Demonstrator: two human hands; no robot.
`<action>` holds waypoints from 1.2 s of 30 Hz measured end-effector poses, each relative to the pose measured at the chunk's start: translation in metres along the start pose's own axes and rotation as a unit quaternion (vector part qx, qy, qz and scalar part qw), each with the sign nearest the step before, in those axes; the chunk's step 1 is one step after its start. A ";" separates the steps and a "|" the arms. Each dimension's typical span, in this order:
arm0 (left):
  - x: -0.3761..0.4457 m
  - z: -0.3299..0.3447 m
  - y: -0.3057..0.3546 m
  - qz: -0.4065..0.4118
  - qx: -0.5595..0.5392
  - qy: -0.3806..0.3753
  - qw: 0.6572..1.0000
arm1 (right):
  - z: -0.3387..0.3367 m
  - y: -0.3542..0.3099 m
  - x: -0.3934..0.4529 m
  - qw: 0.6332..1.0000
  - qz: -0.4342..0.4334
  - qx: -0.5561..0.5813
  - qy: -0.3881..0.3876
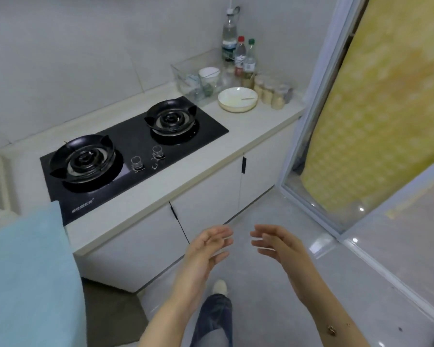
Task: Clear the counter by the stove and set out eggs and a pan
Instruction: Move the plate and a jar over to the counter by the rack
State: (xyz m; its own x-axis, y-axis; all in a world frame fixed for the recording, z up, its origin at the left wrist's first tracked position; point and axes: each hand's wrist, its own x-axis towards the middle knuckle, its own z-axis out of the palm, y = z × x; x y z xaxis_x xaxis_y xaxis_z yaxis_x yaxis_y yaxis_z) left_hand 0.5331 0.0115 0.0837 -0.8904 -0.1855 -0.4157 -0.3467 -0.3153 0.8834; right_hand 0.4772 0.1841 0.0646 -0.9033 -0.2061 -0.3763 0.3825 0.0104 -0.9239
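Two hands, left hand (207, 246) and right hand (277, 242), raised side by side over the floor in front of the cabinet doors (211, 196), palms turned toward each other, fingers straight and loosely spread, each grip empty. Ahead and up from both, well apart: the tabletop (256, 126) to the right of the black two-burner stove (125, 151), carrying a white bowl (237, 99) with a thin pale stick lying inside it, just beside the stove's right edge. Behind the bowl, a clear plastic bin (186, 73) of small containers, three bottles (239, 52) against the wall corner, a row of small lidded jars (273, 92) along the right. No eggs, no pan anywhere in view; burners bare. Judged from this: clearing not yet begun, the bowl the likeliest first thing to lift. Bowl round, so no long axis to line up; only the stick inside likely to slide if tipped. Lies forward and slightly toward the right hand's side, so the right hand marginally nearer, though a two-handed lift equally open given both palms facing in. A blue cloth-covered shape (28, 271) at lower left, a yellow patterned door (376, 108) at right.
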 end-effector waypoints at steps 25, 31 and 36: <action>0.416 0.202 0.135 -0.013 -0.019 0.003 1.000 | -0.177 -0.180 0.407 0.998 0.014 0.001 0.056; 0.466 0.260 0.163 -0.005 -0.029 0.045 0.999 | -0.222 -0.219 0.484 0.998 0.013 -0.060 0.003; 0.507 0.252 0.179 -0.005 -0.044 0.103 0.994 | -0.209 -0.245 0.540 0.997 0.014 -0.064 -0.051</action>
State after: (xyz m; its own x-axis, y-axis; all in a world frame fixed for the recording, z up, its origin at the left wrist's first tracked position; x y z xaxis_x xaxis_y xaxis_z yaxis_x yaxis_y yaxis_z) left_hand -0.0549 0.0956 0.0850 -0.8048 -0.3657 -0.4674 -0.3194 -0.3970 0.8605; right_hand -0.1453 0.2743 0.0731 -0.8656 -0.3027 -0.3989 0.3733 0.1408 -0.9170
